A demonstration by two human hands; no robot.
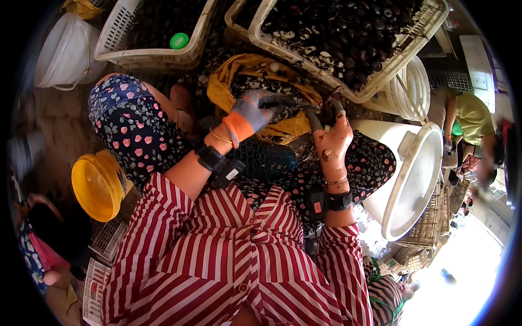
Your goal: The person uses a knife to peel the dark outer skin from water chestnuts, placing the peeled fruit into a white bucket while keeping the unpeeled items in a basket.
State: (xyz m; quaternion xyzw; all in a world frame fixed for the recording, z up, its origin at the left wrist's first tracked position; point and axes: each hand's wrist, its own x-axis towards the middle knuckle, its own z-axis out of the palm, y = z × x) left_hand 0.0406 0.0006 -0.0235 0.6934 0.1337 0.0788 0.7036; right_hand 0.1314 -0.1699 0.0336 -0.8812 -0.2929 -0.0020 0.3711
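Observation:
My left hand (pixel 255 108) wears a grey knit glove with an orange cuff, its dark fingers reaching toward my right hand. Whether it grips a small tool cannot be made out. My right hand (pixel 332 136) has dark coverings on the thumb and forefinger, and bits of debris cling to its skin. Between those fingertips is a dark brown, roundish piece (pixel 327 111), too blurred to identify as nut or shellfish. Both hands are above an open yellow sack (pixel 222 83), which holds dark and whitish scraps.
Dark pieces fill a white plastic crate (pixel 365 95) ahead right and another crate (pixel 157 55) ahead left, where a green lid (pixel 179 40) lies. White buckets (pixel 416 175) (pixel 61 53) flank my knees. A yellow bucket (pixel 98 187) stands left. A bent-over person (pixel 473 118) is at right.

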